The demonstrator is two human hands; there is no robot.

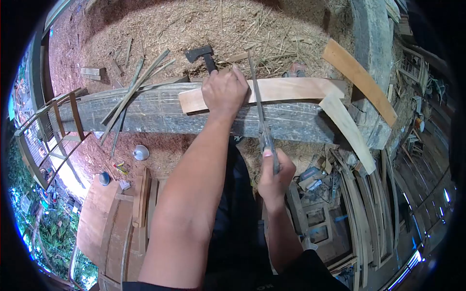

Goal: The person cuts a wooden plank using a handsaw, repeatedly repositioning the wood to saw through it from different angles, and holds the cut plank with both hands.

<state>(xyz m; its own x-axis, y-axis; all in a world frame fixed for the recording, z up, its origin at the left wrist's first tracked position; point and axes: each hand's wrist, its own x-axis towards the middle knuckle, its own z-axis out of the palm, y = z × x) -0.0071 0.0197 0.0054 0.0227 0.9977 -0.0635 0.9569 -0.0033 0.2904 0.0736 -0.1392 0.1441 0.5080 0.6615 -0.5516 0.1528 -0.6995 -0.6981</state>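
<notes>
A pale curved board (296,89) lies across a worn wooden beam (165,114). My left hand (225,91) presses on the board left of its middle, its fingers bent over the far edge. What those fingers grip, if anything, is hidden. Just beyond them an axe (200,53) lies with its head to the left and its handle running toward the hand. My right hand (275,175) is closed round the handle of a saw (259,106). The narrow blade points away from me and crosses the board just right of my left hand.
An orange-brown curved board (361,80) and a pale offcut (348,131) rest at the right. Thin sticks (136,92) cross the beam at left, near a wooden frame (58,131). Shavings (160,29) cover the ground. Long strips (359,213) lie at lower right.
</notes>
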